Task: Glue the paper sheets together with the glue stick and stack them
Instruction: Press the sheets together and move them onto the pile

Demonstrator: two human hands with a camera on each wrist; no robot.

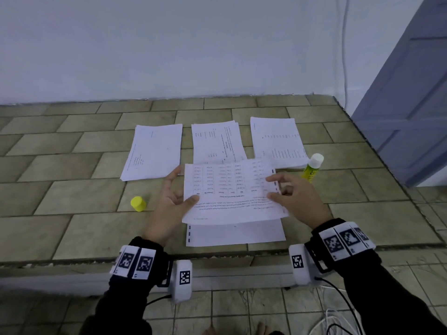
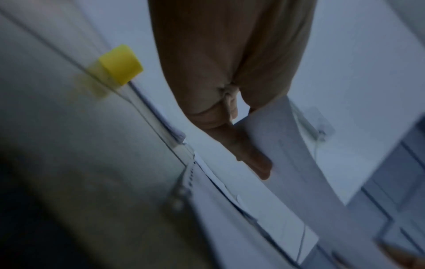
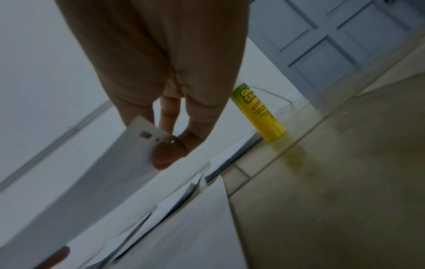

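Observation:
Both hands hold one printed sheet [image 1: 232,189] in the air, just above a blank sheet [image 1: 237,234] that lies on the tiled surface. My left hand [image 1: 173,199] pinches its left edge, thumb on top. My right hand [image 1: 290,192] pinches its right edge [image 3: 147,136] near the punched holes. The glue stick [image 1: 312,168] stands upright and uncapped to the right of the sheet, yellow body [image 3: 260,112] showing. Its yellow cap [image 1: 138,203] sits on the tiles left of my left hand, also seen as the cap [image 2: 119,64] in the left wrist view.
Three piles of printed paper lie in a row behind: left pile [image 1: 154,151], middle pile [image 1: 215,141], right pile [image 1: 278,141]. A white wall runs along the back, a grey-blue door [image 1: 411,93] stands at the right. The tiled ledge ends in a front edge [image 1: 217,257] near my wrists.

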